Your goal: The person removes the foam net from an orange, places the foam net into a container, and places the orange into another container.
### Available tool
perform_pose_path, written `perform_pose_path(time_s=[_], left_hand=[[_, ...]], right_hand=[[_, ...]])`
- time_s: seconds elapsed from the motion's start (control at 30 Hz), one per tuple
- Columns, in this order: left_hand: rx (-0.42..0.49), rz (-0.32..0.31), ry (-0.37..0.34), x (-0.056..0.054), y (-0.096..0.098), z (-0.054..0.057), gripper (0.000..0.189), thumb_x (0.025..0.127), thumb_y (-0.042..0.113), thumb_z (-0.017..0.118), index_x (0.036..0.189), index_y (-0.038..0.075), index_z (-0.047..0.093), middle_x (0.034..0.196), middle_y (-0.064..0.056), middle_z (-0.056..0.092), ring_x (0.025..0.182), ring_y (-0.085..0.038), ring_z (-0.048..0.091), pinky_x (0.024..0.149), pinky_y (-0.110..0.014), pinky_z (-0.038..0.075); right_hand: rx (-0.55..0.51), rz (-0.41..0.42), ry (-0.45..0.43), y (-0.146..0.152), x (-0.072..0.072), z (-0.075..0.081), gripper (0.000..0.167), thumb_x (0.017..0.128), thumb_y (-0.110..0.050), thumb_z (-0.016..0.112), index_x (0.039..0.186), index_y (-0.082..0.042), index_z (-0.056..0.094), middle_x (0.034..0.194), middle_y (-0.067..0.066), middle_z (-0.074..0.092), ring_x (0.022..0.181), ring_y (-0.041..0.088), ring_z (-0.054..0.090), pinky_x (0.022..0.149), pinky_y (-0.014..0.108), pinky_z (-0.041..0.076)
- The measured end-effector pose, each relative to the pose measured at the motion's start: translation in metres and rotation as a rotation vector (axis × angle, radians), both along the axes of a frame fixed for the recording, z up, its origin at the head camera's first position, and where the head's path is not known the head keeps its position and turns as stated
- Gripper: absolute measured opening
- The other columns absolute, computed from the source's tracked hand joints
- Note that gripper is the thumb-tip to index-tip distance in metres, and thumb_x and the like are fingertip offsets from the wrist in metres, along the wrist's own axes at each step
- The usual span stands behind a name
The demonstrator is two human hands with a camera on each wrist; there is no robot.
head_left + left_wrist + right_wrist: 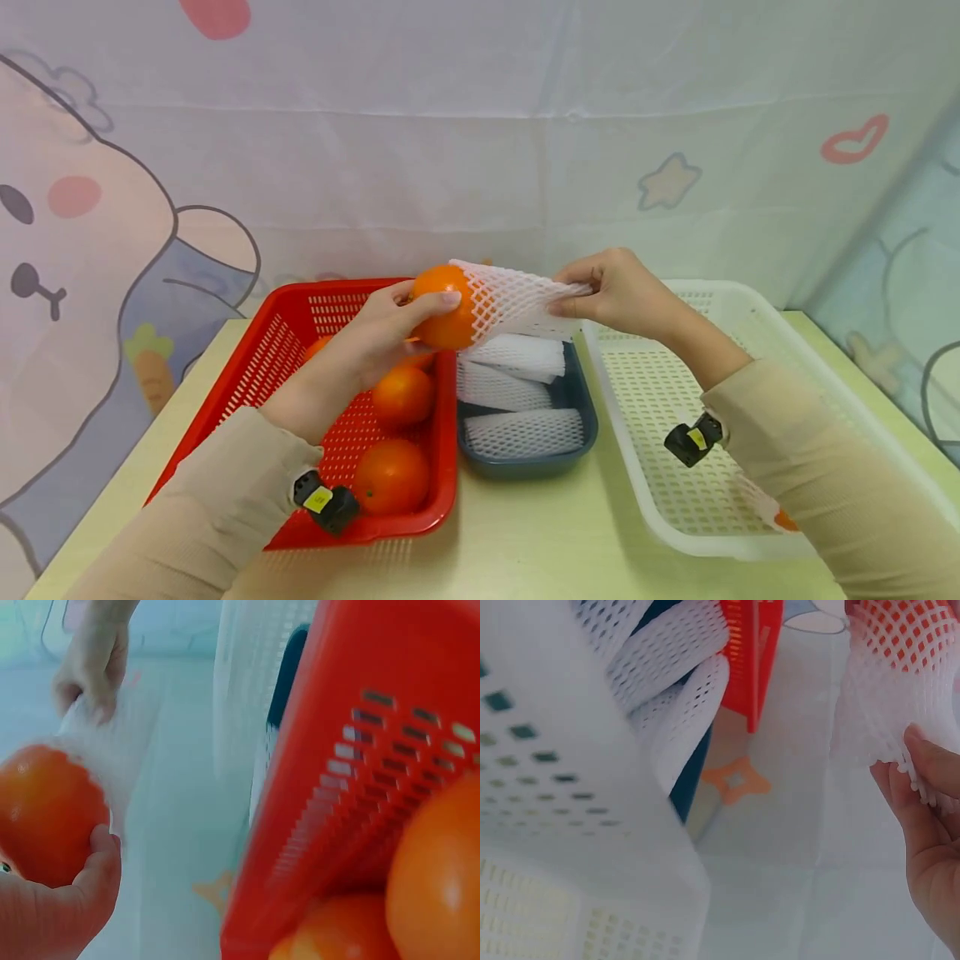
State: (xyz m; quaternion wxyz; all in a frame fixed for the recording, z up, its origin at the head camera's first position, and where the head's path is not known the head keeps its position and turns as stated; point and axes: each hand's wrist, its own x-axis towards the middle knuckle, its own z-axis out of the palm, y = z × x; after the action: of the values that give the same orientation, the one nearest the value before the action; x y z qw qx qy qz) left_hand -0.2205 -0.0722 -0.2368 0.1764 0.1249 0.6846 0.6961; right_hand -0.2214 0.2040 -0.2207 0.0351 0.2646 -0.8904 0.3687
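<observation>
My left hand (pixel 390 325) grips an orange (pixel 442 321) above the inner side of the red basket, thumb laid across its front. A white foam net sleeve (pixel 517 296) covers the orange's right part and stretches off to the right. Its far end is bunched between the thumb and fingers of my right hand (pixel 618 296). In the left wrist view the bare side of the orange (pixel 49 814) faces my left palm. The right wrist view shows the sleeve's gathered edge (pixel 922 787) pinched at my fingertips, with orange showing through the mesh higher up.
The red basket (pixel 446 500) at left holds several oranges (pixel 392 477). Between the baskets, a dark blue tray (pixel 525 468) contains several foam sleeves (pixel 525 433). At right stands a white basket (pixel 637 467) with a sleeved fruit (pixel 783 518) partly behind my right forearm. A printed curtain (pixel 480 167) hangs behind.
</observation>
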Motion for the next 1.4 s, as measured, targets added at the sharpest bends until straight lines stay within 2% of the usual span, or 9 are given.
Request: perform_pose_path(time_s=[0.2, 0.43, 0.57, 0.67, 0.83, 0.93, 1.07, 1.2, 1.4], left_hand=[[-0.083, 0.040, -0.002, -0.006, -0.020, 0.001, 0.051, 0.090, 0.035, 0.055, 0.130, 0.005, 0.045, 0.118, -0.009, 0.052, 0.110, -0.024, 0.048, 0.092, -0.037, 0.047], [-0.123, 0.043, 0.012, -0.008, -0.029, 0.003, 0.052, 0.090, 0.036, 0.055, 0.129, 0.004, 0.044, 0.116, -0.009, 0.052, 0.106, -0.024, 0.049, 0.083, -0.028, 0.050], [-0.145, 0.050, 0.015, -0.011, -0.037, 0.003, 0.054, 0.091, 0.036, 0.055, 0.132, 0.004, 0.041, 0.120, -0.010, 0.049, 0.109, -0.026, 0.048, 0.084, -0.029, 0.051], [-0.154, 0.062, 0.008, -0.012, -0.044, 0.002, 0.055, 0.091, 0.037, 0.055, 0.133, 0.003, 0.039, 0.121, -0.010, 0.047, 0.110, -0.026, 0.047, 0.085, -0.029, 0.050], [-0.173, 0.085, -0.007, -0.016, -0.057, -0.001, 0.061, 0.090, 0.040, 0.057, 0.134, 0.004, 0.036, 0.123, -0.009, 0.044, 0.110, -0.026, 0.046, 0.089, -0.032, 0.049], [-0.226, 0.095, -0.011, -0.020, -0.067, -0.003, 0.068, 0.087, 0.045, 0.060, 0.136, 0.005, 0.035, 0.124, -0.009, 0.044, 0.110, -0.025, 0.046, 0.092, -0.034, 0.047], [-0.309, 0.115, -0.013, -0.026, -0.080, -0.007, 0.073, 0.085, 0.049, 0.061, 0.137, 0.005, 0.035, 0.126, -0.011, 0.044, 0.110, -0.026, 0.046, 0.091, -0.034, 0.048], [-0.374, 0.120, -0.027, -0.031, -0.091, -0.015, 0.076, 0.085, 0.050, 0.060, 0.138, 0.002, 0.032, 0.126, -0.012, 0.042, 0.109, -0.027, 0.046, 0.095, -0.038, 0.045], [-0.476, 0.092, -0.078, -0.038, -0.101, -0.033, 0.074, 0.086, 0.047, 0.061, 0.134, -0.002, 0.033, 0.123, -0.013, 0.044, 0.106, -0.026, 0.045, 0.094, -0.040, 0.045]], right_hand=[[0.042, -0.010, -0.041, 0.008, -0.002, -0.008, 0.017, 0.082, -0.010, 0.071, 0.098, -0.005, 0.071, 0.089, 0.006, 0.070, 0.064, 0.014, 0.055, 0.058, 0.025, 0.045], [0.098, 0.009, -0.033, 0.005, -0.006, -0.015, 0.019, 0.081, -0.010, 0.072, 0.099, -0.005, 0.070, 0.091, 0.006, 0.069, 0.071, 0.014, 0.056, 0.063, 0.026, 0.047], [0.109, 0.020, -0.048, 0.005, -0.008, -0.018, 0.018, 0.081, -0.011, 0.073, 0.098, -0.006, 0.070, 0.084, 0.003, 0.068, 0.065, 0.014, 0.048, 0.059, 0.026, 0.042], [0.111, 0.033, -0.072, 0.006, -0.010, -0.022, 0.018, 0.081, -0.011, 0.073, 0.097, -0.006, 0.069, 0.083, 0.003, 0.067, 0.065, 0.013, 0.048, 0.059, 0.026, 0.043], [0.126, 0.039, -0.129, 0.006, -0.011, -0.026, 0.026, 0.080, -0.010, 0.073, 0.105, -0.004, 0.066, 0.084, 0.005, 0.066, 0.069, 0.014, 0.052, 0.063, 0.028, 0.047], [0.170, 0.036, -0.155, 0.007, -0.011, -0.028, 0.036, 0.080, -0.011, 0.073, 0.114, -0.005, 0.062, 0.092, 0.007, 0.064, 0.075, 0.015, 0.052, 0.068, 0.030, 0.047], [0.227, 0.058, -0.190, 0.007, -0.011, -0.032, 0.044, 0.082, -0.013, 0.072, 0.123, -0.006, 0.057, 0.110, 0.010, 0.060, 0.088, 0.018, 0.053, 0.077, 0.035, 0.047], [0.239, 0.083, -0.226, 0.006, -0.012, -0.036, 0.044, 0.084, -0.013, 0.070, 0.125, -0.007, 0.055, 0.117, 0.013, 0.058, 0.099, 0.022, 0.054, 0.082, 0.039, 0.048], [0.226, 0.096, -0.316, 0.005, -0.012, -0.041, 0.045, 0.085, -0.015, 0.068, 0.127, -0.005, 0.053, 0.105, 0.013, 0.058, 0.079, 0.019, 0.056, 0.070, 0.035, 0.051]])
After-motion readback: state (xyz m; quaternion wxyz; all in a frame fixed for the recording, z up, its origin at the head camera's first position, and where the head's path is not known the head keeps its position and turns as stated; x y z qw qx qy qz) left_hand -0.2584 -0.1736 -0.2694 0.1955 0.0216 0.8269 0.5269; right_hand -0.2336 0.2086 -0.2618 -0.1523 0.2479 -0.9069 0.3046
